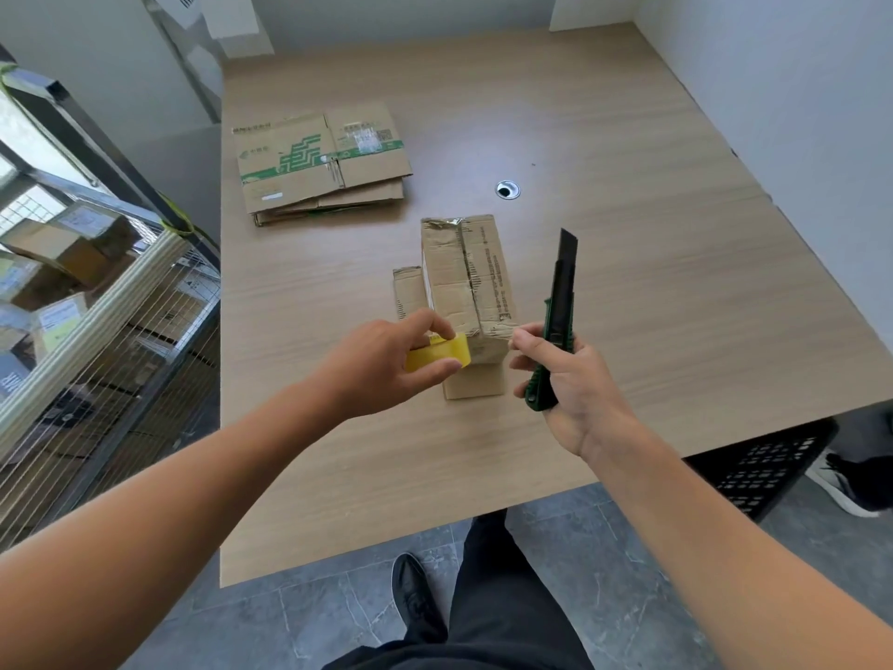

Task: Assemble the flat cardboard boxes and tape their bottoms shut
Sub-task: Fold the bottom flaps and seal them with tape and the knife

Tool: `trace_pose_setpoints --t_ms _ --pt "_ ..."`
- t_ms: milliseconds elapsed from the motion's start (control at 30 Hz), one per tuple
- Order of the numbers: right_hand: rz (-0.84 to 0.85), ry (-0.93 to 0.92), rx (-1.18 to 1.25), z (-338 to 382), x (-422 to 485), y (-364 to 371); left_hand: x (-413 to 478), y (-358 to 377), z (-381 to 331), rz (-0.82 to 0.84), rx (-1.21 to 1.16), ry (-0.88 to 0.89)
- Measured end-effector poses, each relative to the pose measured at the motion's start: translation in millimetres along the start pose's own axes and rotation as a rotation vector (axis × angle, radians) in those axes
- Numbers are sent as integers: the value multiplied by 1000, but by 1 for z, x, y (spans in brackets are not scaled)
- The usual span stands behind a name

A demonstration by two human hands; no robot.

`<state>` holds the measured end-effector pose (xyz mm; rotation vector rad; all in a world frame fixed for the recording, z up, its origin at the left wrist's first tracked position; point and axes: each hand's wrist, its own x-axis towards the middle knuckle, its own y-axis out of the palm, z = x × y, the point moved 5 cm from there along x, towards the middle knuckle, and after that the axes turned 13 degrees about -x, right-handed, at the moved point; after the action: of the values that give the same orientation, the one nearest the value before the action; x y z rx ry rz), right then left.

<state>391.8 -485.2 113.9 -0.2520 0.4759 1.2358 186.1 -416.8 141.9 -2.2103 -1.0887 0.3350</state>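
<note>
Now, right hand [577, 389]: fingers wrapped round the green handle of a knife [563, 292], blade slid out and pointing up and away; the forefinger reaches toward the near corner of the box.
Left hand [381, 365]: thumb and fingers pinch a yellow tape roll [459, 349], held just off the near end of the box.
Box [459, 278]: small, folded up and standing bottom-up on the table [652, 263], between and just beyond the two hands; shiny tape runs along its centre seam, and loose flaps splay out at the near and left sides.
Handling: likely light and empty, so it will slide or tip under a pull; the creased walls look soft and give when squeezed. Best steadied by pressing flat on the taped top or by gripping both long sides near the corners, where the card is stiffest.
Risk: the bare blade is close to the fingers and to the tape.
Flat boxes [319, 162]: a stack with green print, well apart at the far left, not yet folded up.
Cable hole [507, 190]: beyond the box, mid-table.
</note>
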Motion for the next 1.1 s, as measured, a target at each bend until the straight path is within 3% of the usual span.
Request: trace_pose_setpoints --t_ms 233,333,533,1100 --pt "-132 -177 -122 12 5 -13 -1 -3 2 67 -89 1" --pt "-172 -262 -204 6 11 -18 11 -6 24 70 -56 -109" --pt "-308 -160 -274 -35 57 -18 48 13 70 139 23 -330" --pt "-254 -260 -577 -44 119 -35 73 38 102 27 254 -353"
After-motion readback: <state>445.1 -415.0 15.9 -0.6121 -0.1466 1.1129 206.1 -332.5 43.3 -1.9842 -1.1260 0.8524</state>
